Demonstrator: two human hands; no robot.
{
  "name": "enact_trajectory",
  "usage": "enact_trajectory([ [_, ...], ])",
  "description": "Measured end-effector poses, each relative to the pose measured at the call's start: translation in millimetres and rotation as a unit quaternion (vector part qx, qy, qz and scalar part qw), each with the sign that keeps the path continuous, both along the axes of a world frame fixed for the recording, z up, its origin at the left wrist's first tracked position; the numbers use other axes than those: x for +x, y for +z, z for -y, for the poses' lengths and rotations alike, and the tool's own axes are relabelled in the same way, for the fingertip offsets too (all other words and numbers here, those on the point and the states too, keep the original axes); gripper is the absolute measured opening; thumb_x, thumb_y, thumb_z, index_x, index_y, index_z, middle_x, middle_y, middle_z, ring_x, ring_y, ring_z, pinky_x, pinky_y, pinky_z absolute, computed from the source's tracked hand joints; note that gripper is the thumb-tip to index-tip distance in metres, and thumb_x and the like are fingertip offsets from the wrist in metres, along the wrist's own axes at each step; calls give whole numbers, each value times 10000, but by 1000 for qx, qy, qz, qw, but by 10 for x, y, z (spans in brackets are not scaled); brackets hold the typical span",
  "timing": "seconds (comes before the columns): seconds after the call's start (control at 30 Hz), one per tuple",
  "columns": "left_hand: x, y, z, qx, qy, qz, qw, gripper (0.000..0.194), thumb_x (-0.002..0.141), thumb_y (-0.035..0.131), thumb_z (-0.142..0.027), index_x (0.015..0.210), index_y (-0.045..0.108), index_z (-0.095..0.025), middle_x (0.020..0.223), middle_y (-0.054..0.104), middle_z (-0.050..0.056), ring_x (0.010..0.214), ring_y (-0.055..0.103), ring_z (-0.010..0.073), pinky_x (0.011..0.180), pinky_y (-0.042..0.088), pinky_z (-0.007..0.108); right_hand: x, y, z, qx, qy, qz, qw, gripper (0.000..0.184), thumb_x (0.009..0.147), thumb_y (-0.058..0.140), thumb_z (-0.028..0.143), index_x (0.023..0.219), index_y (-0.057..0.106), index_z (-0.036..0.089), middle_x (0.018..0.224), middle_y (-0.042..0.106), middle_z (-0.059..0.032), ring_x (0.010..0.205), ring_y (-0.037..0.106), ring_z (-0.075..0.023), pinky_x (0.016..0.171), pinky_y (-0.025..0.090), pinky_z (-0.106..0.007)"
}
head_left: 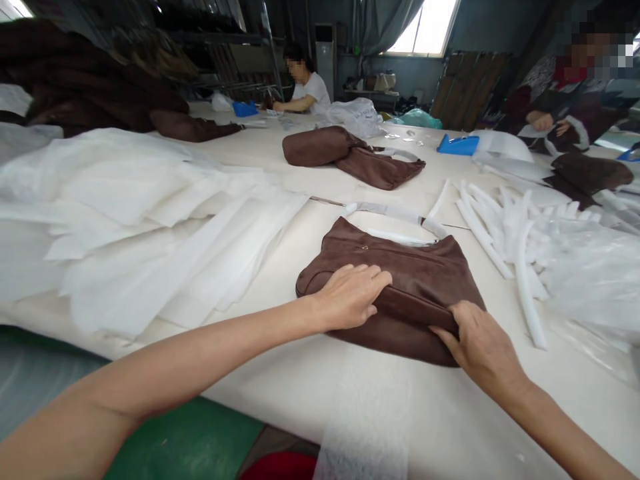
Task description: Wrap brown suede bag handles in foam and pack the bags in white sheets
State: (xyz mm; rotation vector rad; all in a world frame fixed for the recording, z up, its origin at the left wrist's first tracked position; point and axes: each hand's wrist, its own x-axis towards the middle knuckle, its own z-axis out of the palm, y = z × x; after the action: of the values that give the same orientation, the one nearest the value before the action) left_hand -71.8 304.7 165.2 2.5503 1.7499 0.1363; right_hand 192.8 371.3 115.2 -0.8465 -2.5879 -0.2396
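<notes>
A brown handbag (400,257) lies flat on the white table in front of me, its wrapped strap (395,211) stretching away from me. My left hand (353,293) is closed over a raised fold across the middle of the bag. Toward the bag's right end, my right hand (477,337) pinches the same fold between thumb and fingers. A small zipper pull shows near the bag's upper edge. Below the bag, a thin white sheet (367,413) hangs over the table's near edge.
Layered white sheets (200,247) cover the table's left side. White foam tubes (527,287) and clear plastic (595,267) lie to the right. Another brown bag (350,153) rests farther back, near a blue holder (457,145). Two people (313,87) work across the table.
</notes>
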Motion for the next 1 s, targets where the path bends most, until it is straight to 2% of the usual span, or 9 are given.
enact_trajectory([
  [0.13, -31, -47, 11, 36, -20, -29, 999, 146, 874, 600, -159, 965, 497, -207, 937, 614, 24, 864, 592, 205, 664, 400, 339, -13, 77, -39, -40, 64, 40, 996, 90, 969, 463, 263, 910, 497, 204, 778, 542, -13, 663, 538, -171, 575, 377, -279],
  [0.2, -100, -34, 43, 42, -21, -38, 998, 134, 882, 607, -173, 950, 498, -210, 923, 608, 20, 851, 583, 200, 665, 399, 336, -25, 83, -51, -9, 117, 38, 992, 138, 977, 428, 178, 879, 524, 197, 731, 521, 0, 647, 517, -155, 586, 373, -274],
  [0.27, -235, 12, 110, 27, 5, -35, 999, 229, 844, 690, -239, 958, 494, -211, 940, 599, 19, 856, 572, 203, 678, 406, 332, -30, 46, -48, 39, 145, 24, 988, 188, 973, 410, 112, 899, 570, 175, 678, 488, 9, 624, 488, -148, 610, 374, -281],
  [0.4, -572, 57, 340, -8, 93, -9, 996, 425, 741, 802, -323, 994, 480, -208, 974, 567, 34, 862, 548, 221, 670, 420, 331, -1, -40, -43, 78, 158, 15, 984, 367, 971, 387, 77, 1274, 581, 152, 670, 472, 19, 608, 488, -132, 654, 386, -282],
  [0.5, -728, -63, 490, -1, 92, 45, 995, 376, 766, 763, -258, 1010, 483, -204, 993, 557, 47, 881, 536, 217, 706, 445, 328, 61, -69, -60, 70, 185, 20, 980, 482, 970, 347, 74, 1400, 523, 202, 669, 464, 20, 577, 495, -116, 642, 395, -276],
  [0.63, -839, -273, 584, 56, 46, 119, 990, 58, 918, 492, -147, 914, 510, -202, 937, 564, 58, 875, 525, 195, 761, 457, 314, 159, -128, -74, 60, 231, 35, 970, 526, 959, 353, 78, 1421, 512, 273, 692, 497, 14, 571, 525, -109, 616, 419, -262],
  [0.8, -996, -366, 663, 37, 67, 249, 965, 195, 881, 615, -281, 1024, 517, -191, 1030, 580, 75, 970, 535, 208, 867, 492, 349, 215, -216, -70, 51, 183, 75, 979, 627, 907, 377, 73, 1454, 456, 369, 683, 513, 3, 522, 519, -133, 501, 389, -271],
  [0.9, -1052, -456, 666, 44, 72, 227, 970, 82, 898, 500, -174, 948, 563, -189, 967, 591, 74, 933, 548, 193, 842, 504, 330, 249, -245, -73, 49, 194, 95, 975, 668, 881, 363, 63, 1446, 456, 408, 687, 536, -6, 515, 533, -144, 481, 408, -269],
  [1.0, -1061, -615, 644, 80, 62, 182, 978, 219, 871, 404, -74, 863, 590, -188, 927, 596, 81, 907, 554, 180, 794, 512, 302, 280, -258, -65, 37, 208, 105, 972, 677, 859, 372, 58, 1424, 487, 412, 728, 574, -19, 537, 556, -153, 488, 441, -265],
])
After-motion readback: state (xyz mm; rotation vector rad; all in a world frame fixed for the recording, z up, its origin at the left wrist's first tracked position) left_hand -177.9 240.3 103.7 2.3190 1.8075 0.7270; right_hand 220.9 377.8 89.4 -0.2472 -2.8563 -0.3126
